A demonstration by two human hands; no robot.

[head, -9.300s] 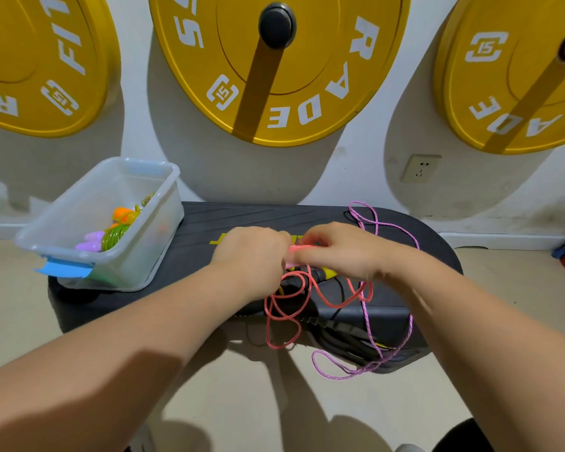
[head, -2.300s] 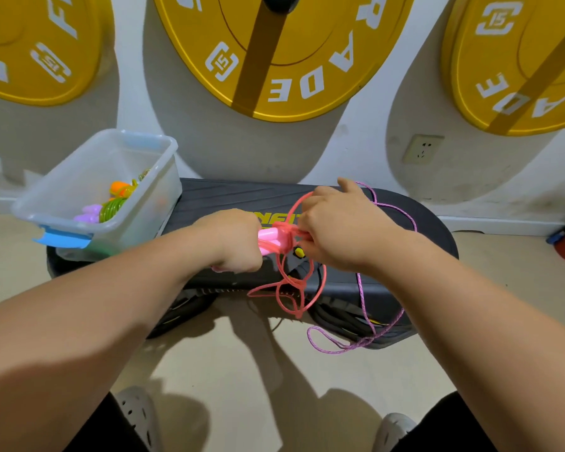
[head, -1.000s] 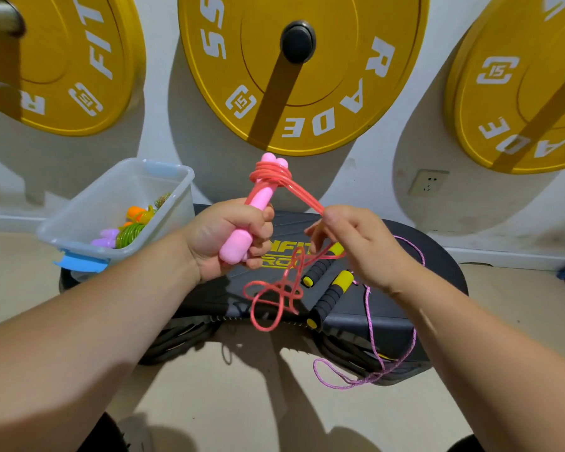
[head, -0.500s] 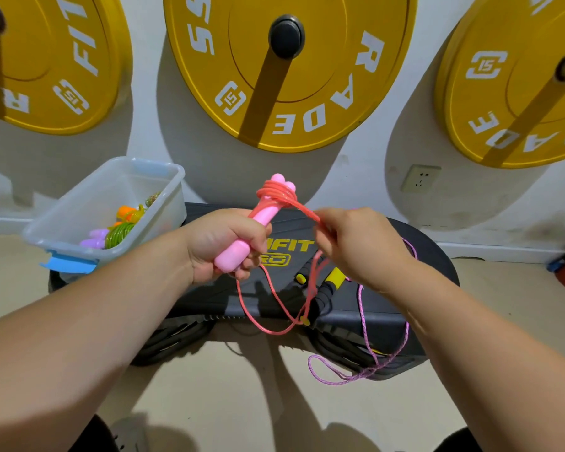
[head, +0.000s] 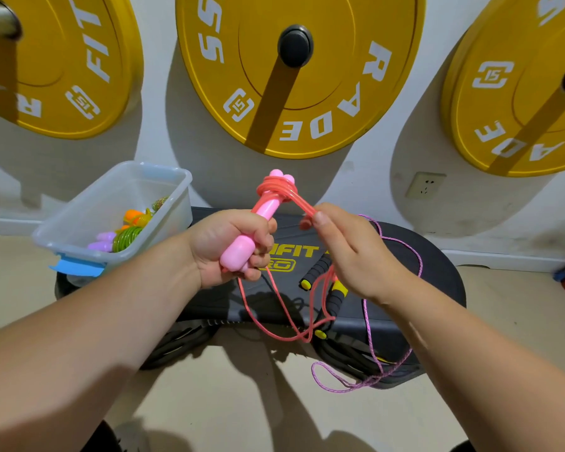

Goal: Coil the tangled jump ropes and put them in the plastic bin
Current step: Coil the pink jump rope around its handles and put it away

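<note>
The left hand (head: pixel 229 246) is fisted around the pink handles (head: pixel 258 223) (coral cord (head: pixel 276 187) wound near their top); the right hand (head: pixel 349 252) pinches that cord just beside them. The plastic bin (head: pixel 88 223) sits left of both hands.

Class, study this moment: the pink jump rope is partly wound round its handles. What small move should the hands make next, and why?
Probably one more turn: the right hand carries the coral-pink cord round the top of the pink plastic handles held in the left hand. A few turns sit there, but a long loop hangs below the black step platform.
</note>
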